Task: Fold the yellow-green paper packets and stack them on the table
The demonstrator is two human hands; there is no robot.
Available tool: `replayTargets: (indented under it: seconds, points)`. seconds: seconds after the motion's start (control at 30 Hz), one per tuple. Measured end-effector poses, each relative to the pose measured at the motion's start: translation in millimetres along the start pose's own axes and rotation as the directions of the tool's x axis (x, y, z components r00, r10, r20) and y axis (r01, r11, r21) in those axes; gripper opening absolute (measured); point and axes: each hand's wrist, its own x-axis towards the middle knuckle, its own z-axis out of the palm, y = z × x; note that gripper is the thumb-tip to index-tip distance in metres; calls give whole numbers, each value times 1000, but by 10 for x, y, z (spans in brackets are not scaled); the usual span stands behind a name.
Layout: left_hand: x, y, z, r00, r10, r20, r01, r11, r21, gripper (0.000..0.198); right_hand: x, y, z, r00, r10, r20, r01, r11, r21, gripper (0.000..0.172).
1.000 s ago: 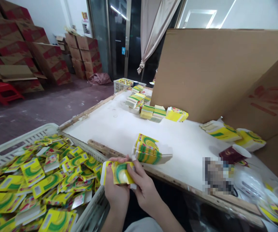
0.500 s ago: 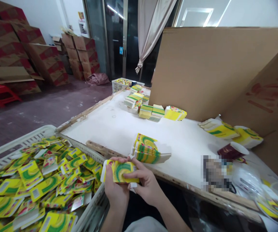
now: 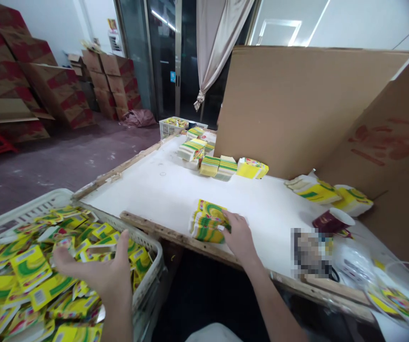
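My left hand [image 3: 99, 273] is over the white plastic crate [image 3: 160, 259], fingers and thumb spread wide, with nothing held. Below it, the crate is heaped with small yellow-and-green folded boxes [image 3: 32, 266]. At the table's near edge lies a stack of flat yellow-and-green cartons [image 3: 208, 221]. My right hand [image 3: 239, 235] grips the right end of this stack, its thumb, with a white cover on the tip, on the near side. The fingertips are partly hidden, so how many cartons they pinch does not show.
More carton stacks [image 3: 209, 166] stand along the cardboard partition [image 3: 304, 109]. On the right are a maroon cup [image 3: 332, 221], a clear plastic bag [image 3: 356, 261] and a blurred-out patch. A wooden strip [image 3: 147, 223] edges the table by the crate.
Both hands were together around a yellow box; they have parted. My left hand moved left over the crate and opened. My right hand moved up to the carton stack. The view shifted slightly.
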Motion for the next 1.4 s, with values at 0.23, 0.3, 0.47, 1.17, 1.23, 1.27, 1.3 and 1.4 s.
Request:
replayTargets:
  seconds: [0.23,0.3,0.47,1.17,1.23,1.27,1.3,1.4]
  points:
    - [-305,-34,180,973,-63,222,93,987,-127,73,44,29,41,999,11,49,-6,994,-113,40]
    - [-456,-18,254,929,-148,340,213,964,-162,62,45,31,38,998,22,55,-15,994,-112,40]
    - [-610,-7,311,832,-257,492,377,912,-161,46,73,53,-71,994,43,105,-32,994,-103,42]
    - [-906,-2,345,499,-476,724,860,379,-343,37,-497,-577,43,923,-63,378,-253,642,723,36]
    - [-870,32,324,533,-459,711,845,320,-428,35,-629,-719,105,902,-100,420,-298,560,773,39]
    - [-846,41,317,568,-451,688,823,318,-471,36,-676,-771,129,889,-121,441,-316,537,783,42]
    - [-823,44,313,599,-448,663,801,327,-502,38,-707,-807,149,874,-139,465,-333,526,783,46]
    - [-791,22,325,639,-476,605,770,404,-495,46,-703,-809,198,870,-99,483,-351,563,748,50]
